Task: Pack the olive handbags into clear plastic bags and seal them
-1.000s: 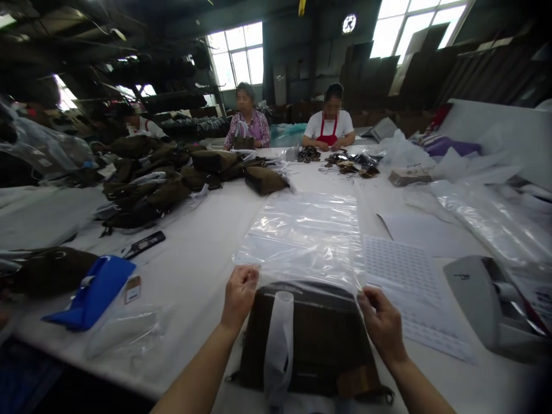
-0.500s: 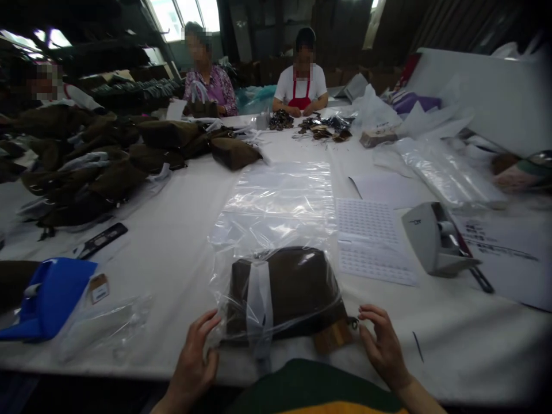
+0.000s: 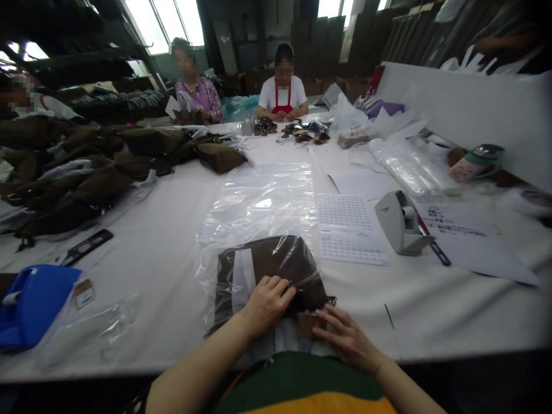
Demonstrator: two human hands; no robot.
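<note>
A dark brown bag (image 3: 280,259) with a white strip (image 3: 243,276) round it lies inside a clear plastic bag (image 3: 263,198), close to my body. My left hand (image 3: 268,302) reaches over the front of the brown bag, its fingers curled and closed on the plastic; the thumb is hidden. My right hand (image 3: 347,339) is at the front right corner, with its fingertips closed on the edge of a small brown tag (image 3: 307,325). A dark zipper pull (image 3: 331,300) sticks out just above those fingers.
Left are a blue tape dispenser (image 3: 41,302), a loose tag (image 3: 84,293), a cutter (image 3: 88,247) and a heap of brown bags (image 3: 86,184). Right are printed sheets (image 3: 351,230), a grey tape dispenser (image 3: 401,224) and a cup (image 3: 476,164). Co-workers (image 3: 282,92) sit across the table.
My left hand has moved right and onto the front of the bag. My right hand has closed in on the brown tag. The whole view has shifted slightly.
</note>
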